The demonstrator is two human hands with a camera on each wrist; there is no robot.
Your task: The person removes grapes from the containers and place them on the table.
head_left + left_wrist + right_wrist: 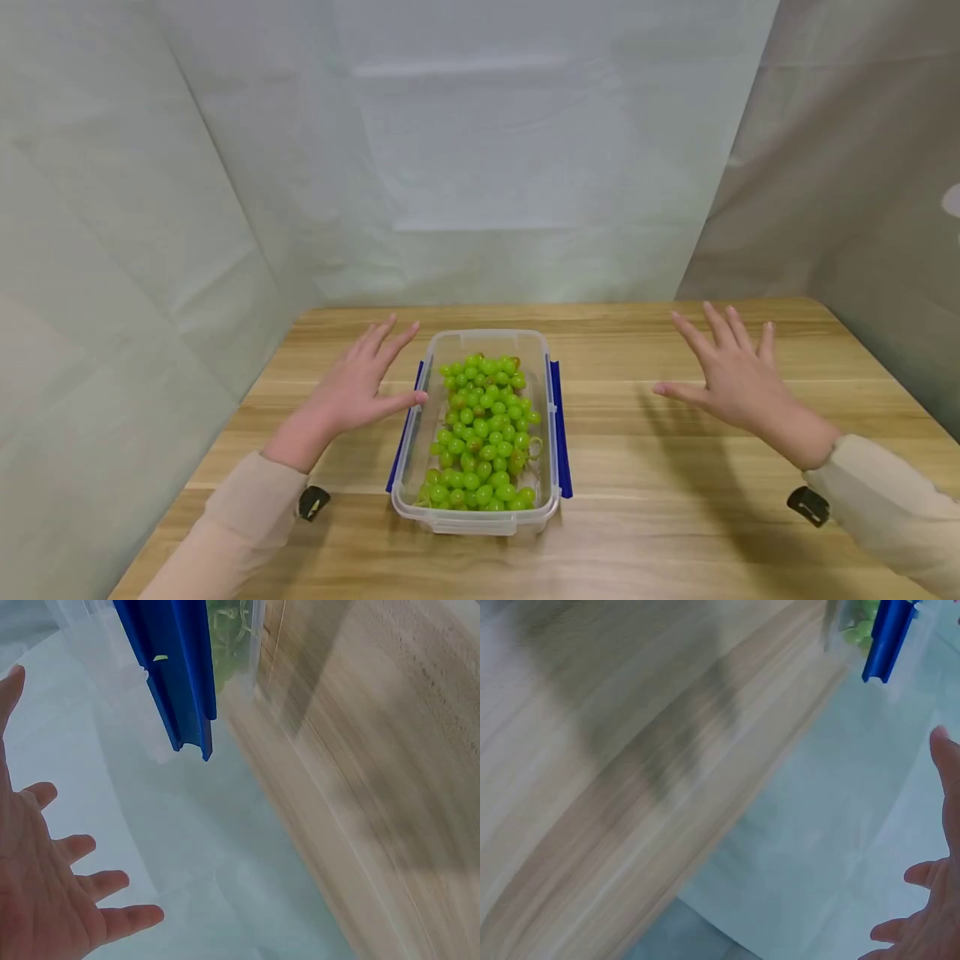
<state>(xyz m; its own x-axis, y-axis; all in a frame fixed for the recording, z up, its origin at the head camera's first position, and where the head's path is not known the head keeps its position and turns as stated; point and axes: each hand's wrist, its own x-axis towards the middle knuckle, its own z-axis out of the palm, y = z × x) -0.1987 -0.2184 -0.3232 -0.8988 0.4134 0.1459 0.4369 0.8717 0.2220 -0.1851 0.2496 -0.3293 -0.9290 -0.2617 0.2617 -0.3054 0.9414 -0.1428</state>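
Green grapes (483, 425) in bunches fill much of a clear plastic container (542, 518) that has no lid over it. Blue clip flaps (560, 433) hang down along its left and right sides; one blue flap (176, 667) shows large in the left wrist view. Just left of the container, my left hand (360, 387) hovers with fingers spread, its thumb near the left rim. My right hand (738, 379) is held in the air well to the right, fingers also spread. Neither hand holds anything.
The container stands on a wooden table (615, 533). Pale cloth sheets (480, 150) hang behind and at both sides of it. A small black device (313, 503) sits at the left wrist, and another black device (808, 506) at the right wrist.
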